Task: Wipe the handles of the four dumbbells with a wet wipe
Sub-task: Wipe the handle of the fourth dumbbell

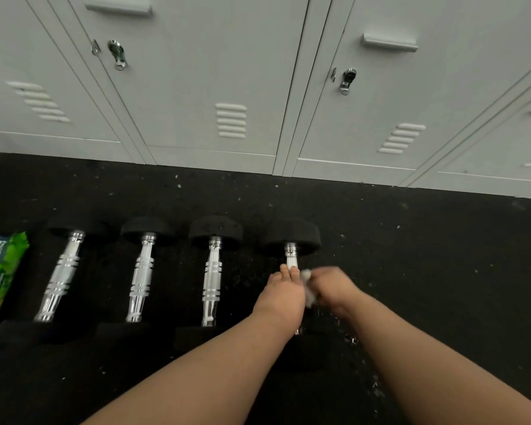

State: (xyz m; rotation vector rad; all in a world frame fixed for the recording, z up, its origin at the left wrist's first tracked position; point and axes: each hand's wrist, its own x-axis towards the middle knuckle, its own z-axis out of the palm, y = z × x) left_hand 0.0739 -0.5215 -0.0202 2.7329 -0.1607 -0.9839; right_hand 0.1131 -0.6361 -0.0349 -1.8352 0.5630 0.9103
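Both hands crowd the rightmost dumbbell (291, 240) on the floor: the left hand (281, 294) lies over its handle, the right hand (334, 288) has its grip closed on the wet wipe (307, 286). Covered metal may go unwiped, and the dumbbell could roll.

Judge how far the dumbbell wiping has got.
In hand: both hands, left hand and right hand, work the wipe on the rightmost dumbbell. The other three dumbbells lie untouched; whether they were wiped cannot be told. The wipes pack lies at left.
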